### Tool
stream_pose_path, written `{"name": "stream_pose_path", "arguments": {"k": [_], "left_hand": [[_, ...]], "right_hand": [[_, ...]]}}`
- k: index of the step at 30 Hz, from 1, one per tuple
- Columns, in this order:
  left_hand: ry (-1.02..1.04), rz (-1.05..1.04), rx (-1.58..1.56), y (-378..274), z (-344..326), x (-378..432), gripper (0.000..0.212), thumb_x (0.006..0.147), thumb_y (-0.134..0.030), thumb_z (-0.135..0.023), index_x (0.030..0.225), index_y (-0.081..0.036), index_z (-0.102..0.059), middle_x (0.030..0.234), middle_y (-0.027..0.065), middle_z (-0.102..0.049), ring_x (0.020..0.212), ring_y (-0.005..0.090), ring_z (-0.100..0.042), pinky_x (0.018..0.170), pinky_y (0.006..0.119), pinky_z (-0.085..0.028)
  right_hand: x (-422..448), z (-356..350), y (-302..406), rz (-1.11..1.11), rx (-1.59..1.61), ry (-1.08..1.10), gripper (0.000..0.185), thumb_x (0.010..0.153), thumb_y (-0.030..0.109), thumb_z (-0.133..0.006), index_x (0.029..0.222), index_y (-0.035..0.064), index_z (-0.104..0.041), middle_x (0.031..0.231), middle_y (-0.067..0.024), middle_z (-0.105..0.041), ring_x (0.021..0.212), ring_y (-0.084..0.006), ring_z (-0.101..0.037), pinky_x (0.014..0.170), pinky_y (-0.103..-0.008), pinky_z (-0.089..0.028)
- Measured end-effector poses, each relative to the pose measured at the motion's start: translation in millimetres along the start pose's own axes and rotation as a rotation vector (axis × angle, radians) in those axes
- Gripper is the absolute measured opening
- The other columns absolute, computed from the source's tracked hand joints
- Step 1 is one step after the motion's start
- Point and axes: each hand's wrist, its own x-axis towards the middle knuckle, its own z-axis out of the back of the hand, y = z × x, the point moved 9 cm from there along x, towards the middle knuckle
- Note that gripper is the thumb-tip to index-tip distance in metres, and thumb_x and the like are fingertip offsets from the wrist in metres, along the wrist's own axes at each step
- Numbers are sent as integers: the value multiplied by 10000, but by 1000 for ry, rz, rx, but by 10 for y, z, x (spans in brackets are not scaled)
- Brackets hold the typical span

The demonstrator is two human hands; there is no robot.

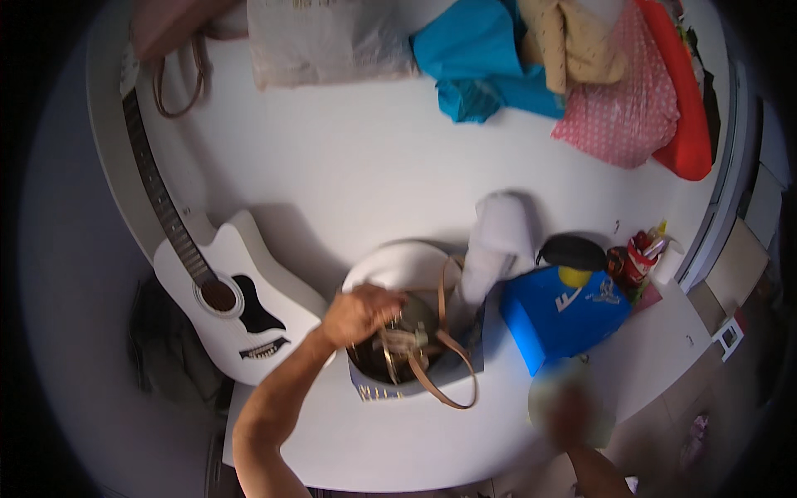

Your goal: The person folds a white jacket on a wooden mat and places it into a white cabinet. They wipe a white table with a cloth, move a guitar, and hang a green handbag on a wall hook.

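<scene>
A dark open-topped bag (pixel 418 385) with tan handles and writing on its side stands on the white table before me. My left hand (pixel 361 314) is at its left rim, fingers curled over the opening; what the fingertips grip is partly hidden. Inside the bag lie jumbled items (pixel 398 345) with gold-coloured parts, too cluttered to name. My right hand (pixel 570 411), blurred by motion, is past the table's front right edge. It holds a pale green object (pixel 557 380), which is too smeared to identify. A blue box or bag (pixel 563 317) is just beyond this hand.
Left of the bag lies a white acoustic guitar (pixel 240 317). Behind the bag are a round white item (pixel 398 264) and a light-grey cloth (pixel 501 230). A black case (pixel 573 251) and a red cup of small items (pixel 641 258) stand right. Folded fabrics (pixel 616 118) lie along the far side.
</scene>
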Motion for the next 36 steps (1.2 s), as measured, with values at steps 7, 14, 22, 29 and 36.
{"name": "stream_pose_path", "arguments": {"k": [7,14,22,29,36], "left_hand": [[-594,357,210,345,598,105,128,887,-170,-537,873,-73,-620,837,140,-611,745,343,-597,649,418,-493],[-456,247,512,164,479,369,106,855,-189,-550,826,-88,-564,736,78,-601,728,268,-622,608,379,-511],[-206,541,213,235,440,509,308,916,-346,-451,895,-78,-603,777,154,-644,776,358,-615,674,440,-493],[-313,680,-187,521,732,522,536,944,-432,-370,872,25,-641,776,209,-637,775,342,-617,762,373,-465],[-329,815,-106,231,1270,462,515,929,-429,-395,863,6,-665,812,226,-642,846,346,-625,776,370,-461]], "right_hand": [[-24,61,15,18,-1,-21,510,875,310,-491,1266,-12,-422,1260,-186,-455,1159,-334,-437,972,-464,-338],[-46,33,-35,38,-34,-48,495,862,296,-511,1244,-9,-439,1243,-183,-461,1149,-339,-439,970,-472,-339],[-21,92,84,112,-78,-145,475,839,263,-550,1202,-27,-457,1167,-201,-494,1096,-359,-469,956,-491,-351],[29,151,72,333,-140,-88,491,805,291,-601,1172,-15,-492,1112,-201,-522,1046,-358,-493,902,-487,-383],[1386,1674,1196,332,920,17,798,615,295,-811,1254,14,-425,1372,-260,-277,1247,-386,-328,954,-492,-357]]}}
